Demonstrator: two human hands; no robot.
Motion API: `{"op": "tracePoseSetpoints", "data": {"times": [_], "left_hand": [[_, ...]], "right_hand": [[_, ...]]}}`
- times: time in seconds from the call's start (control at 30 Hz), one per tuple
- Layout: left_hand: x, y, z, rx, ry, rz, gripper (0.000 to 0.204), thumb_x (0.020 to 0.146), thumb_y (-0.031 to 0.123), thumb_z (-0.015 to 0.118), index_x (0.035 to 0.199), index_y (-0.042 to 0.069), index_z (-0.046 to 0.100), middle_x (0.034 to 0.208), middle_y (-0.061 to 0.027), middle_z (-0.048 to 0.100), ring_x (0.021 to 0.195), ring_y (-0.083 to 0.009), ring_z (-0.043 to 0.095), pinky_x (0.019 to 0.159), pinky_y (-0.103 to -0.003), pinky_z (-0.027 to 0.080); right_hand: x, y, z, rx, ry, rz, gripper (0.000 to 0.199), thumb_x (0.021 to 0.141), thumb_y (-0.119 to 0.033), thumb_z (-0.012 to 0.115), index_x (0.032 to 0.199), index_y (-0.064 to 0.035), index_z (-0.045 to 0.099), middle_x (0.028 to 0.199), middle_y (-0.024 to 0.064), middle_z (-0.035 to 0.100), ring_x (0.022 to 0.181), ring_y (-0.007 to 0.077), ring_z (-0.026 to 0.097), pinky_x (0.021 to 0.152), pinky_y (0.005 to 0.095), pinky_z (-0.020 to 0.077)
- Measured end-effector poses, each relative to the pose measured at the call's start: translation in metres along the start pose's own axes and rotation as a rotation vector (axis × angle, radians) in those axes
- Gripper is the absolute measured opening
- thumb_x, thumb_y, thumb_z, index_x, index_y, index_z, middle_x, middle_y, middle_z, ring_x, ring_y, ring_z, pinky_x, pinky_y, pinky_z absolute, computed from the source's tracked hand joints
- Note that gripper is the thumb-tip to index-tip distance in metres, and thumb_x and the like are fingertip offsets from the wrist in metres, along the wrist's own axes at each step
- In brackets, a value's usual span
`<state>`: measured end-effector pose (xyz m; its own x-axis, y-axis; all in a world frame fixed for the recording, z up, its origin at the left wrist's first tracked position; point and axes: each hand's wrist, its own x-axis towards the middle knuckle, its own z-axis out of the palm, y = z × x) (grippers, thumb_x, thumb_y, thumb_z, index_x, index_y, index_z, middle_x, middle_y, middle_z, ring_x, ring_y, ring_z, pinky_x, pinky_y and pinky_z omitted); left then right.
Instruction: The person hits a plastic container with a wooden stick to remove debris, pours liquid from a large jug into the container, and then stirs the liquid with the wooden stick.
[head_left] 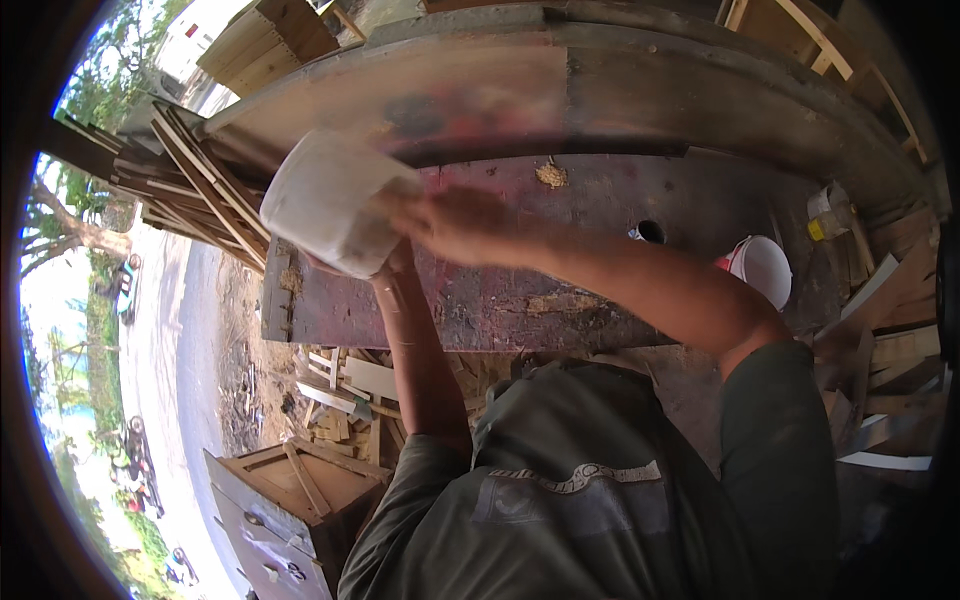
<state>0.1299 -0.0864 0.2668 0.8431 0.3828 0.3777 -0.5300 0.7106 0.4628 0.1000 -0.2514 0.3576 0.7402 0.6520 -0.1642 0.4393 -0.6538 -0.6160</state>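
A whitish, box-like piece with rounded edges is held up above the left end of the workbench. My left hand supports it from underneath, with most of the fingers hidden behind it. At its right side is my right hand, smeared by motion. Whether those fingers grip something or only lie against the surface I cannot tell. The piece's exact kind is not clear.
The stained workbench carries a small heap of tan crumbs, a dark cup, a white bucket and a clear container. Planks lean at left; a wooden cabinet and wood scraps lie below.
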Motion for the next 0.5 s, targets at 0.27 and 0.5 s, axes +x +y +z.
{"op": "tracePoseSetpoints", "data": {"times": [0.27, 0.5], "left_hand": [[0.005, 0.015, -0.006, -0.016, -0.017, -0.016, 0.077, 0.097, 0.058, 0.046, 0.157, 0.013, 0.031, 0.155, -0.0168, 0.038, 0.142, -0.0368, 0.039, 0.116, -0.054, 0.037], [0.002, 0.011, -0.001, 0.099, -0.066, -0.052, 0.076, 0.097, 0.054, 0.049, 0.156, 0.011, 0.030, 0.153, -0.0179, 0.038, 0.141, -0.0368, 0.039, 0.117, -0.052, 0.036]], "right_hand": [[-0.031, -0.002, 0.011, 0.147, 0.129, -0.085, 0.052, 0.109, -0.042, 0.044, 0.154, -0.0167, 0.044, 0.081, 0.0207, 0.069, 0.073, 0.0336, 0.070, 0.080, 0.0451, 0.0589], [-0.056, 0.002, 0.036, 0.165, 0.173, -0.175, 0.051, 0.109, -0.045, 0.043, 0.153, -0.0198, 0.046, 0.055, 0.0082, 0.056, 0.045, 0.0194, 0.059, 0.056, 0.0405, 0.0583]]}}
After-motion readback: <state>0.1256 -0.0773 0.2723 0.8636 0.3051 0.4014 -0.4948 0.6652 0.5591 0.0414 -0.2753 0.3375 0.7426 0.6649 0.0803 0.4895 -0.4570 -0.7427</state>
